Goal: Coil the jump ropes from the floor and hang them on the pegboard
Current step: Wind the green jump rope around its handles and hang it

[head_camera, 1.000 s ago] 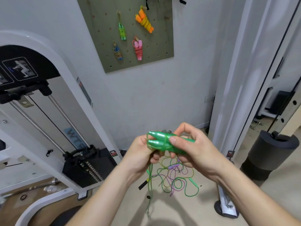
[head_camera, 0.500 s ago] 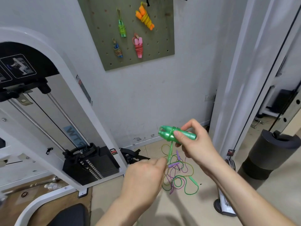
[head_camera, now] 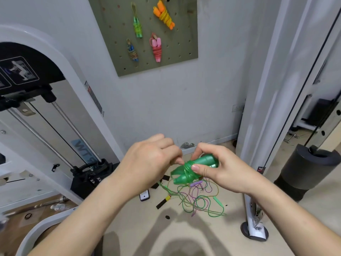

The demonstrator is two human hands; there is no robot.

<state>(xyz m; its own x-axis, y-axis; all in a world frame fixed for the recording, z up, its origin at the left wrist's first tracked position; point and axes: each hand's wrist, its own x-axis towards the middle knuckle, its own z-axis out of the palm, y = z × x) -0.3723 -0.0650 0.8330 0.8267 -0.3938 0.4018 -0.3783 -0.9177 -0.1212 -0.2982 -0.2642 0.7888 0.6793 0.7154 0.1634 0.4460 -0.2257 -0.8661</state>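
Note:
My right hand (head_camera: 217,169) grips the two green jump-rope handles (head_camera: 200,164) held side by side, thumb pressing on green cord wound around their middle. My left hand (head_camera: 149,161) is just left of them, its fingers curled and pinching the green cord at the handles. The loose green cord trails down to a tangle of green and purple ropes (head_camera: 199,198) on the floor. On the wall above hangs the olive pegboard (head_camera: 182,34) with several coiled ropes: orange-yellow (head_camera: 164,15), green (head_camera: 137,24), pink (head_camera: 156,48), blue (head_camera: 132,51).
A white weight machine with a black weight stack (head_camera: 88,174) fills the left. A white upright frame (head_camera: 258,126) stands on the right, its foot (head_camera: 255,230) on the floor, with a black foam roller (head_camera: 304,169) beyond. Small black pieces and a white tag (head_camera: 144,195) lie on the beige floor.
My left hand has risen from below the handles to beside them, bringing the cord up and around. The wrap on the handles has grown.

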